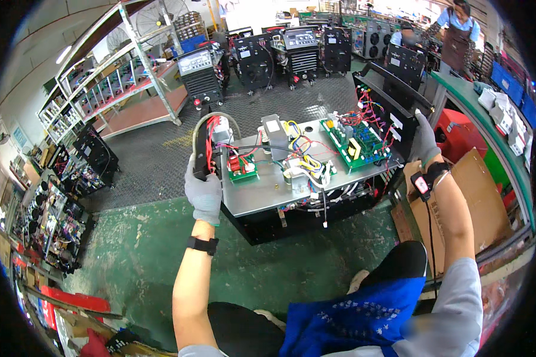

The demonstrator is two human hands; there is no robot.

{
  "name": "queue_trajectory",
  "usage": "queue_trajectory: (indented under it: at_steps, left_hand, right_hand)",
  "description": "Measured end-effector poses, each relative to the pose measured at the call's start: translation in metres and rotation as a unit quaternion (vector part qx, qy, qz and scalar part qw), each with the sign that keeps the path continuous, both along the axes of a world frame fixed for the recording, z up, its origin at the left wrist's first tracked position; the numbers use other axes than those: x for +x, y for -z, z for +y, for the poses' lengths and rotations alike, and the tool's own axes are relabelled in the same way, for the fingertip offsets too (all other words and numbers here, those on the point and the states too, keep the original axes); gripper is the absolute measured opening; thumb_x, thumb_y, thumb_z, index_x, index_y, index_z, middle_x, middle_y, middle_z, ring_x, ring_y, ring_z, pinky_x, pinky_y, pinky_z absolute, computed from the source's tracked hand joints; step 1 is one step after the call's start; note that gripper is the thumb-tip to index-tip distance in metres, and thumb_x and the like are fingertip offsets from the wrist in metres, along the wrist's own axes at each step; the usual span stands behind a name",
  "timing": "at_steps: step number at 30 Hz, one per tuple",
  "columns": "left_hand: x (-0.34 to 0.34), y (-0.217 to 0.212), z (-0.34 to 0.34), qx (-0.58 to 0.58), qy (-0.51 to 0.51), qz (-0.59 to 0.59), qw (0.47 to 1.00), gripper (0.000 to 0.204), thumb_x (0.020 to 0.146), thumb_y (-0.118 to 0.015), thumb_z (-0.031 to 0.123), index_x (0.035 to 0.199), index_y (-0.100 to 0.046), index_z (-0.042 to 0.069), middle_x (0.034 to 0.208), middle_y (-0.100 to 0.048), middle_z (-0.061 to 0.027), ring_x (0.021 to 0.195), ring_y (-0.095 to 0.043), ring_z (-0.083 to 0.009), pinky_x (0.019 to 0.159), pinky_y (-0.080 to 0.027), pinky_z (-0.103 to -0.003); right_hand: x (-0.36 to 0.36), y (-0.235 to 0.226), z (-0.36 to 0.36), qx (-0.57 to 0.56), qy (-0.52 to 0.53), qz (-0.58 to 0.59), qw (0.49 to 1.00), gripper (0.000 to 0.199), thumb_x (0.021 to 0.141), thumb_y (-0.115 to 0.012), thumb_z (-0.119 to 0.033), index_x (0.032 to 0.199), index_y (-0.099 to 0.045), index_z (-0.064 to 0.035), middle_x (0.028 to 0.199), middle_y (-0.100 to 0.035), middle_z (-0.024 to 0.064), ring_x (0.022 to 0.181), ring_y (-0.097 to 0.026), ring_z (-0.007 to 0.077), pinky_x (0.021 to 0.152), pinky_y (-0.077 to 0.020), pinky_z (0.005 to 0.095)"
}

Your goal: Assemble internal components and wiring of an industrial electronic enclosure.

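Before me stands an open electrical machine chassis (pixel 249 195) with a bare metal deck and black sides. A green circuit board (pixel 343 143), a grey boxy component (pixel 275 138) and a smaller green board (pixel 244 176) sit on the deck among coloured wires. My gloved left hand (pixel 204 195) is closed round the black upright end panel (pixel 203 149) at the chassis's left, under a looped pale hose. At the other end my gloved right hand (pixel 423 141) grips the edge of the tall black end panel (pixel 404 132); its farther fingers are partly hidden.
A green-topped workbench (pixel 479 107) runs along the right, with cardboard (pixel 473 205) and a red object (pixel 452 134) beneath. Several black wheeled machines (pixel 253 62) line the back. A metal rack (pixel 137 65) stands far left. A person in an apron (pixel 457 44) is at the back right.
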State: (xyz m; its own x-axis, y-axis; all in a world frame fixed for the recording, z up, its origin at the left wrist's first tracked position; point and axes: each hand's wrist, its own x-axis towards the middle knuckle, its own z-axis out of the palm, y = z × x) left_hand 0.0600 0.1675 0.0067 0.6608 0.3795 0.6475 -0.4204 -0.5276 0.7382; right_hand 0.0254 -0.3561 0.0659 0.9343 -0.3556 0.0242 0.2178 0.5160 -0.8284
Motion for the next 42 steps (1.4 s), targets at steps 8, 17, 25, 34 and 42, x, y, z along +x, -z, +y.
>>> queue_trajectory:
  at_steps: [8,17,25,34,42]
  left_hand:
    - [0.014,-0.005,0.014,-0.131,0.138,0.038,0.981,0.050,0.071,-0.048,-0.012,0.118,-0.060,0.001,0.094,-0.068,-0.0056,0.079,-0.063,-0.0126,0.071,-0.050,-0.025]
    - [0.000,-0.013,0.016,-0.152,0.114,0.083,0.978,0.044,0.070,-0.047,-0.009,0.111,-0.062,-0.001,0.089,-0.066,-0.0045,0.076,-0.060,-0.0113,0.069,-0.048,-0.024]
    - [-0.049,-0.017,0.000,-0.081,0.063,0.040,0.994,0.052,0.069,-0.049,-0.011,0.119,-0.056,-0.002,0.109,-0.062,-0.0128,0.093,-0.063,-0.0182,0.083,-0.049,-0.028]
    - [0.007,-0.013,0.011,-0.009,0.018,0.041,0.999,0.047,0.069,-0.051,-0.008,0.116,-0.057,0.000,0.097,-0.066,-0.0100,0.085,-0.063,-0.0178,0.079,-0.049,-0.029]
    - [0.013,-0.008,0.030,-0.071,0.069,0.059,0.993,0.043,0.071,-0.049,-0.008,0.111,-0.060,0.001,0.090,-0.065,-0.0042,0.076,-0.061,-0.0113,0.068,-0.049,-0.024]
  right_hand:
    - [-0.031,0.022,-0.028,-0.066,0.030,-0.024,0.997,0.027,0.093,-0.054,-0.032,0.106,-0.062,-0.0095,0.095,-0.066,0.0020,0.080,-0.061,0.0129,0.069,-0.0469,0.0283]
    - [-0.031,0.069,-0.081,-0.224,0.023,-0.109,0.968,0.029,0.096,-0.052,-0.029,0.118,-0.056,-0.0100,0.108,-0.064,0.0026,0.102,-0.058,0.0160,0.091,-0.0432,0.0310]
    - [-0.026,0.036,-0.056,-0.083,0.077,0.023,0.993,0.033,0.092,-0.054,-0.046,0.091,-0.059,-0.0140,0.076,-0.052,0.0021,0.070,-0.050,0.0171,0.062,-0.0385,0.0313]
    - [0.024,0.027,-0.052,-0.133,0.108,0.002,0.985,0.043,0.085,-0.065,-0.043,0.102,-0.061,-0.0037,0.094,-0.063,0.0072,0.082,-0.058,0.0175,0.073,-0.0448,0.0317]
    - [-0.007,0.007,0.000,-0.084,0.143,-0.016,0.986,0.028,0.083,-0.069,-0.028,0.100,-0.059,-0.0087,0.083,-0.059,0.0014,0.071,-0.057,0.0131,0.064,-0.0459,0.0277]
